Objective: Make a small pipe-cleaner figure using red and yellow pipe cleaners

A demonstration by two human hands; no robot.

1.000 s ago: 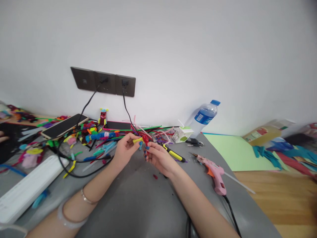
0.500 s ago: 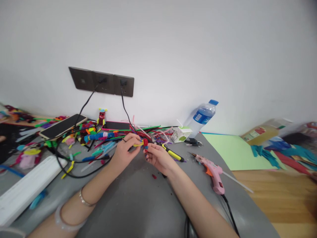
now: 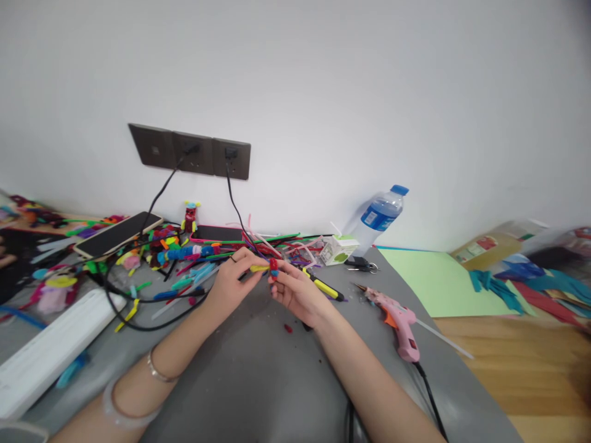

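Over the grey table (image 3: 258, 381), my left hand (image 3: 234, 280) pinches a small yellow piece (image 3: 259, 268), which looks like a bit of pipe cleaner. My right hand (image 3: 298, 292) grips a small red and blue fuzzy figure (image 3: 273, 268) between thumb and fingers. The yellow piece reaches up to the figure's left side; whether the two are joined I cannot tell. Fingers cover part of the figure. A yellow and black cutter (image 3: 327, 289) lies just right of my right hand. Below the hands, a tiny red scrap (image 3: 289, 329) rests on the table.
A pink glue gun (image 3: 397, 317) with its cord lies at the right. Behind stand a water bottle (image 3: 381, 215) and a small carton (image 3: 339, 249). Pipe cleaners, phones (image 3: 117, 235), a white power strip (image 3: 55, 351) and black cables crowd the left. A person's hand (image 3: 5, 258) shows at the far left.
The red and blue figure has turned slightly in my right hand, showing more blue. Both hands stay in nearly the same place.
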